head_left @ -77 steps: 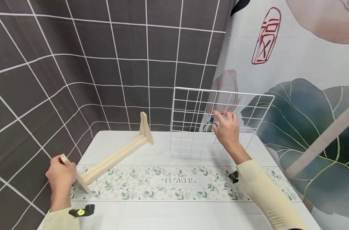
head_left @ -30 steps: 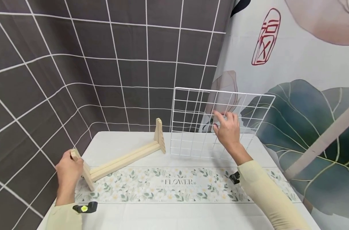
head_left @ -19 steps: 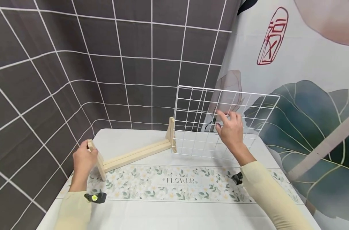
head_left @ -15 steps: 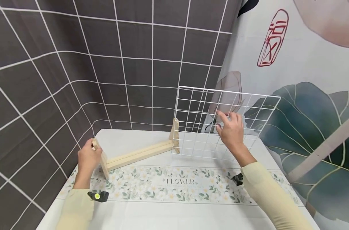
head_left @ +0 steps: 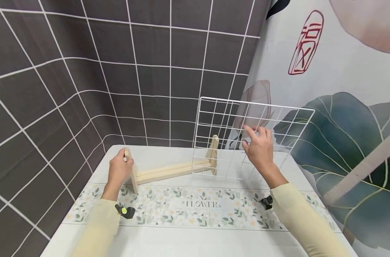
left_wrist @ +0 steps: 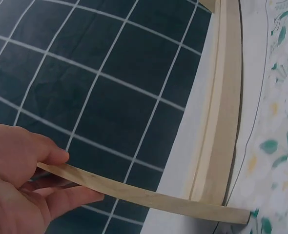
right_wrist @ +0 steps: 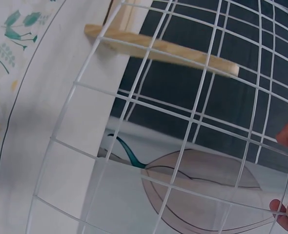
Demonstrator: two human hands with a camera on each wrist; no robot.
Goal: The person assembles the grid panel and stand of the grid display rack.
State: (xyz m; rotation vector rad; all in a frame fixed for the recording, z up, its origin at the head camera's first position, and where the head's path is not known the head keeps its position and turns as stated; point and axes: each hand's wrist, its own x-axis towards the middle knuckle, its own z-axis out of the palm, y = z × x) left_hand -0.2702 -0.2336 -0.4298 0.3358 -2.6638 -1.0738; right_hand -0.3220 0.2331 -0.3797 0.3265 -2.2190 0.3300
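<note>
My left hand (head_left: 118, 170) pinches the top of the near end piece of a pale wooden stand; the left wrist view has thumb and fingers on either side of that end board (left_wrist: 149, 197). A grooved bar (head_left: 169, 173) joins it to a second upright end piece (head_left: 212, 155), which shows through the wires of a white wire grid panel (head_left: 256, 104). My right hand (head_left: 260, 148) grips the panel by its wires, holding it upright and leaning. In the right wrist view, fingertips (right_wrist: 282, 214) hook around the wire, with much of the hand out of frame.
A white tablecloth (head_left: 182, 241) with a floral band reading FLOWER covers the table. Dark curtain (head_left: 143, 82) with white grid lines hangs at the back and left. A pale curtain (head_left: 345, 71) with leaf prints hangs right. Each wrist wears a small black device (head_left: 126, 211).
My left hand has moved right and away from me, taking the wooden stand along; its far end now lies behind the wire panel in view. My right hand and the panel stay nearly still.
</note>
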